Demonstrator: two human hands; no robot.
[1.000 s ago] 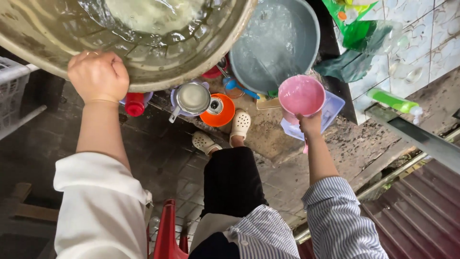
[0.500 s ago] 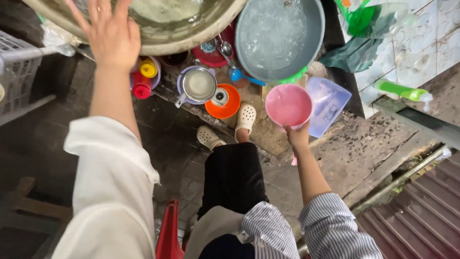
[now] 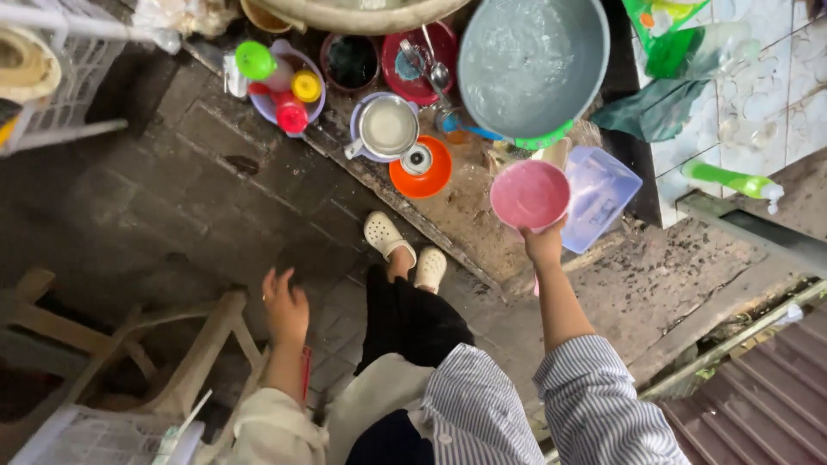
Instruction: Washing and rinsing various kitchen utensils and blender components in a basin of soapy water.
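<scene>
**Head view: pink bowl held up over a cluttered washing spot**

Nearest the camera, the striped shirt sleeves and dark trousers fill the lower middle, and the person's lap hides the ground right beneath them. The left hand [image 3: 285, 306] hangs low with its fingers loosely curled and holds nothing; it sits just above a pale plastic chair [image 3: 185, 366], whose seat is cut off by the lower edge. Whether the hand touches the chair cannot be told.

The right hand [image 3: 543, 245] is raised, gripping the pink bowl [image 3: 529, 195] from below at its near rim; the fingers are mostly hidden behind the bowl, so only the thumb side shows. The bowl looks empty, its opening facing the camera. Left of the bowl and lower, two cream clogs [image 3: 403, 248] stand on the wet paving.

Just right of the pink bowl, partly covered by it, lies a clear bluish plastic container [image 3: 603, 194]. Left of the bowl sits an orange dish [image 3: 422, 172], and beyond that a metal cup [image 3: 388, 127] on a lilac plate. Further left, a lilac bowl holds small red, green and yellow bottles [image 3: 280, 82].

Beyond the pink bowl stands a large grey basin [image 3: 532, 65] with water in it. A second, pale basin [image 3: 362, 13] is cut off by the top edge. Between them a red plate [image 3: 422, 60] carries a spoon, its contents hard to make out. Far right of the bowl, a green bottle [image 3: 732, 182] lies on the tiled ledge.
</scene>
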